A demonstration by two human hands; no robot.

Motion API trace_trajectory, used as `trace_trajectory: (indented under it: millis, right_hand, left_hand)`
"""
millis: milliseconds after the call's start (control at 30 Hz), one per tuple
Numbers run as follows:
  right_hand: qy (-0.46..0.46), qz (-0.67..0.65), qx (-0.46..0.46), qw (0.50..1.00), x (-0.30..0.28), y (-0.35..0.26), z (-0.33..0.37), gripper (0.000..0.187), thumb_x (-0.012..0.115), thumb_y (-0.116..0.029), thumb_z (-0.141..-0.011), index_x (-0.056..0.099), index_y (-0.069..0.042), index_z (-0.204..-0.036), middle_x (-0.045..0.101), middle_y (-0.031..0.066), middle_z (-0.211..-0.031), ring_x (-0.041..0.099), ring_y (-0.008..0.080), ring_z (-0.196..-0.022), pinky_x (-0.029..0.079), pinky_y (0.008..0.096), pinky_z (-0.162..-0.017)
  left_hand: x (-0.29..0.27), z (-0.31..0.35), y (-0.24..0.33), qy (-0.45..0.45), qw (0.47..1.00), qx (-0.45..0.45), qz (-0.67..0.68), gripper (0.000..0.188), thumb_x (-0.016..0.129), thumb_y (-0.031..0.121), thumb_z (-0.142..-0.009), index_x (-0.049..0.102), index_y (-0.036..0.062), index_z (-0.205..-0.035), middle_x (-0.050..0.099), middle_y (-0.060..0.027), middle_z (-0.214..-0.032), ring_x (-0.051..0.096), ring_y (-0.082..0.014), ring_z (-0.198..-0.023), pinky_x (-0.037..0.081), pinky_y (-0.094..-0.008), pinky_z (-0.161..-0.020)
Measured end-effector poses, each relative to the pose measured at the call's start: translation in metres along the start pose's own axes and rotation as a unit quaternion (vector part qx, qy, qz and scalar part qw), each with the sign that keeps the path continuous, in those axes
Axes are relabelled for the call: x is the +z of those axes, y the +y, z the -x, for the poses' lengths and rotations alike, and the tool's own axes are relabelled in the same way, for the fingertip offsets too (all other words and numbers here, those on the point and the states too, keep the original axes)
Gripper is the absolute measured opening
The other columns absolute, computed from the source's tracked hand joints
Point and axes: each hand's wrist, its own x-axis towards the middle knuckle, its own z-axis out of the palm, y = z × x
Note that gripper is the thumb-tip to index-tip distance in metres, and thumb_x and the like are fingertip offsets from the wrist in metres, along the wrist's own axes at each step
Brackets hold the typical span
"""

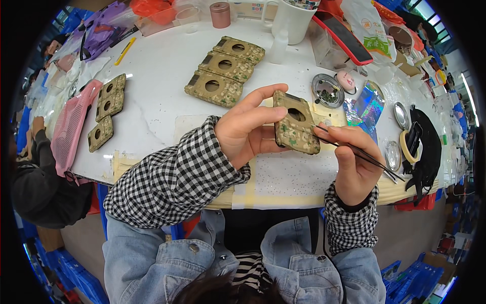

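Note:
My left hand (248, 124) is closed around a camouflage-patterned case (298, 137) with a round hole in its face, held tilted above the table. My right hand (357, 159) pinches a pair of dark, thin tweezers (367, 157), their tips at the right edge of the case near the hole. Beyond my left hand lie several matching camouflage cases (225, 64) in an overlapping row. Farther left, a few more camouflage cases (107, 107) rest near a pink mesh pouch (77, 126).
A round dish (327, 91) of small dark bits stands right of my hands, beside a shiny holographic sheet (365, 106). A red-cased phone (344, 38) leans on a clear box near a white mug (293, 20). At left, another person's dark sleeve (48, 177) reaches toward the table.

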Motion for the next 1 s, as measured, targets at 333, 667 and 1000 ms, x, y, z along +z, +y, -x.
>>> trace_trajectory:
  millis: [333,667,1000]
  right_hand:
    - [-0.004,0.001,0.012,1.000,0.0015,-0.0013,-0.0006,0.021,0.066,-0.007,-0.082,0.065,0.003,-0.100,0.068,0.0132,-0.094,0.062,0.0205,-0.088,0.047,0.0294,-0.081]
    - [-0.010,-0.048,0.037,0.998,-0.0002,-0.0019,0.0011,0.022,0.065,-0.006,-0.084,0.063,0.005,-0.103,0.067,0.0148,-0.096,0.062,0.0196,-0.090,0.047,0.0287,-0.081]
    - [-0.011,-0.031,0.023,0.999,0.0012,0.0005,0.0008,0.020,0.064,-0.004,-0.083,0.063,0.005,-0.102,0.067,0.0133,-0.095,0.061,0.0184,-0.089,0.047,0.0280,-0.080]
  left_hand:
    - [0.0015,0.0011,0.0002,-0.001,0.999,-0.008,-0.042,0.057,0.044,0.019,-0.092,0.019,0.0057,-0.142,0.049,-0.0140,-0.128,0.054,-0.0210,-0.113,0.045,-0.0391,-0.096]
    - [0.0001,-0.0010,-0.0007,-0.002,1.000,-0.001,-0.002,0.062,0.056,0.017,-0.088,0.023,0.0040,-0.139,0.047,-0.0147,-0.122,0.057,-0.0238,-0.104,0.052,-0.0394,-0.088]
    - [0.0000,-0.0008,-0.0008,0.002,1.000,-0.002,-0.005,0.063,0.056,0.018,-0.088,0.021,0.0035,-0.139,0.049,-0.0147,-0.120,0.058,-0.0239,-0.103,0.051,-0.0396,-0.089]
